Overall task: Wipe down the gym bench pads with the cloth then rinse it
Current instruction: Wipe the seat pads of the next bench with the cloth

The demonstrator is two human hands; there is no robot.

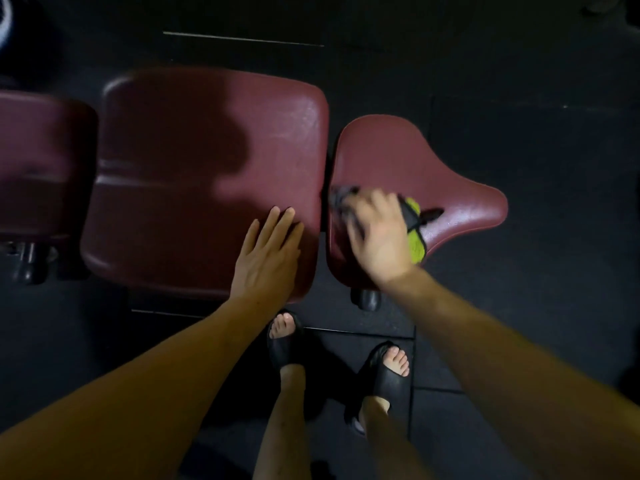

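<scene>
A maroon gym bench runs across the view in three pads: a large middle pad [194,161], a smaller tapered seat pad [415,168] on the right and a third pad [38,161] at the left edge. My right hand [379,233] presses a grey and yellow-green cloth [415,244] flat on the near left part of the seat pad; the hand is blurred. Fingers spread, my left hand [268,254] rests flat on the near right corner of the middle pad and holds nothing.
Black rubber floor tiles [519,306] surround the bench. My feet in black slides [381,372] stand just in front of the gap between the pads. Black roller parts [27,261] of the frame show under the left pad, and another [367,299] under the seat.
</scene>
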